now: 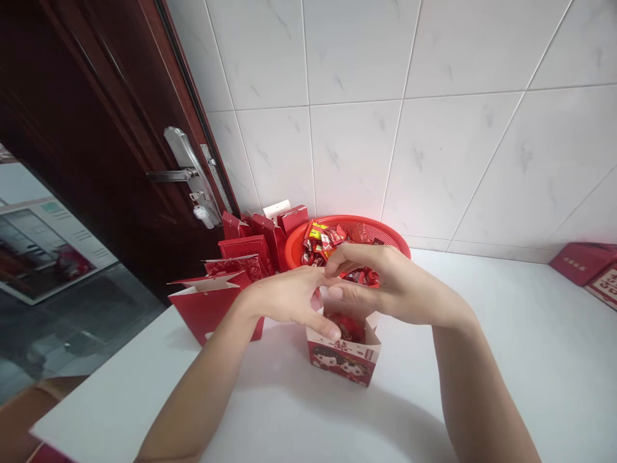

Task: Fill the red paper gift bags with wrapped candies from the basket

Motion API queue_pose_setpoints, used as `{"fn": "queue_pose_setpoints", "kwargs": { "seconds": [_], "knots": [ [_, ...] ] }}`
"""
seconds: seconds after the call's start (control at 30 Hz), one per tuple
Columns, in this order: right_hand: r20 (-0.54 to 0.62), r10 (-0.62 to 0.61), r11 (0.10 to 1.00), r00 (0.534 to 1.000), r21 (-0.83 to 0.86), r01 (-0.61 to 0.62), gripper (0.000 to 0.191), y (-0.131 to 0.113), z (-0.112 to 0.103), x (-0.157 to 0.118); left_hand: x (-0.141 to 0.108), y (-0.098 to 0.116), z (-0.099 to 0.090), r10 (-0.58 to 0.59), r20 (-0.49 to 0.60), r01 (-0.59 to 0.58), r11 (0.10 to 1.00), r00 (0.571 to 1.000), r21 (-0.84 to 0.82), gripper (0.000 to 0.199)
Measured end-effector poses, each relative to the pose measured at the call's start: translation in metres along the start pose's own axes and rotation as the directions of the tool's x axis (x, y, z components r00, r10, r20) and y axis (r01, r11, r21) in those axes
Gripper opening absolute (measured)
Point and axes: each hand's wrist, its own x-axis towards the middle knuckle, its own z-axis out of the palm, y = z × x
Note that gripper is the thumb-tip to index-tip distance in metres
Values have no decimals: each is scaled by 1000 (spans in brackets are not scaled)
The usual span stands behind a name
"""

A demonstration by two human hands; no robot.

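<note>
Head view: a white tabletop (pixel 506 347) carries a red basket (pixel 398 239) and, to its left, several red paper bags (pixel 209 307). The left hand (pixel 289 296), thumb wide of its fingers and gripping nothing, and the right hand (pixel 393 286), fingers loosely curled, hold uncertain, are close together over an open box (pixel 342 365) before the basket. Wrapped sweets (pixel 321 239) lie in the basket.
</note>
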Motion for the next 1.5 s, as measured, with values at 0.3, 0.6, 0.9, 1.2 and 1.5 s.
{"fn": "queue_pose_setpoints", "kwargs": {
  "seconds": [0.3, 0.6, 0.9, 1.2, 1.5],
  "knots": [
    [-127, -52, 998, 991, 14, 54, 18, -3, -4, -5, 2, -7, 4, -5, -31, 4, 999, 1000, -53, 55],
    [-232, 12, 996, 973, -86, -33, 23, -3, -18, -17, 10, -2, 12, 43, -124, -42, 999, 991, 14, 38],
    [-73, 297, 915, 952, -265, -305, 55, 23, -29, -27, 11, -4, 9, 186, -153, -168, 978, 971, 124, 36],
    [-85, 205, 976, 975, 87, -198, 62, 34, -36, -22, 9, -15, 0, 277, -646, -334, 942, 711, 36, 25],
    [-202, 182, 917, 962, 387, -92, 53, 41, -32, -12, 15, -15, 4, 284, -757, -403, 915, 589, 30, 24]
  ]
}}
